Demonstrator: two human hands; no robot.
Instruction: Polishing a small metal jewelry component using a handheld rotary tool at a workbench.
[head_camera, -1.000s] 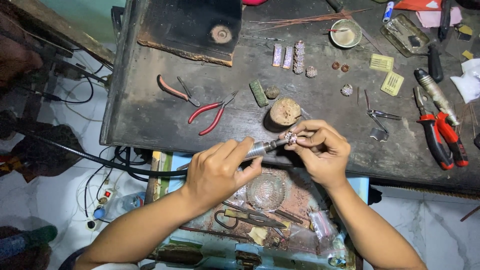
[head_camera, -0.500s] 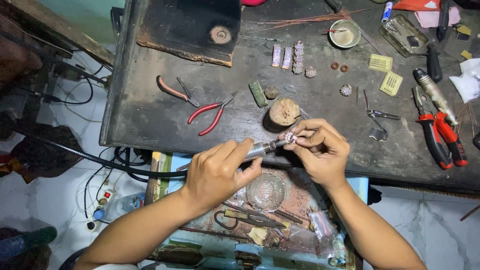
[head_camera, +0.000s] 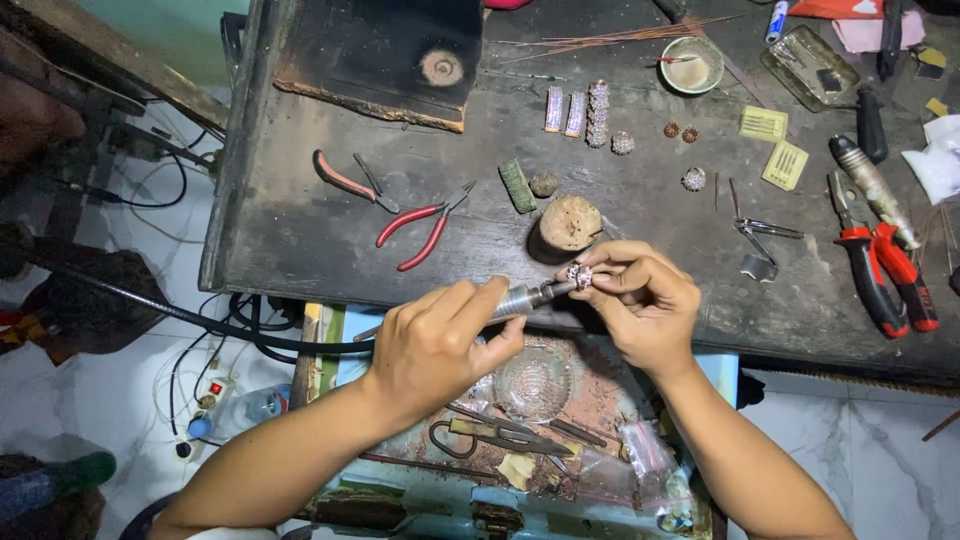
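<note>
- One left hand (head_camera: 435, 345) has its fingers closed around a metal rotary handpiece (head_camera: 525, 298), which points right toward the other hand.
- One right hand (head_camera: 645, 305) pinches a small jewelled ring (head_camera: 579, 275) between thumb and fingertips, fingers closed on it; the tip of the handpiece meets the ring just above the near edge of the tabletop (head_camera: 300, 230).
- One round wooden peg (head_camera: 568, 223) stands just behind the ring.
- Two pairs of red-handled pliers lie left of the peg: a slim pair (head_camera: 345, 183) and an open pair (head_camera: 420, 225).
- Two larger red-and-black pliers (head_camera: 885, 275) lie at the right, near a grey tool handle (head_camera: 868, 185).
- Three beaded bars (head_camera: 575, 112) stand in a row at the back, with a beaded ball (head_camera: 622, 143) beside them.
- Two small yellow packets (head_camera: 775, 145) lie right of centre.
- One small bowl (head_camera: 692, 65) sits near the far edge.
- One green block (head_camera: 517, 186) lies beside a small round lump.
- One clear glass dish (head_camera: 533, 380) sits in the open drawer below the hands.
- One black cable (head_camera: 200, 318) runs under the left forearm.
</note>
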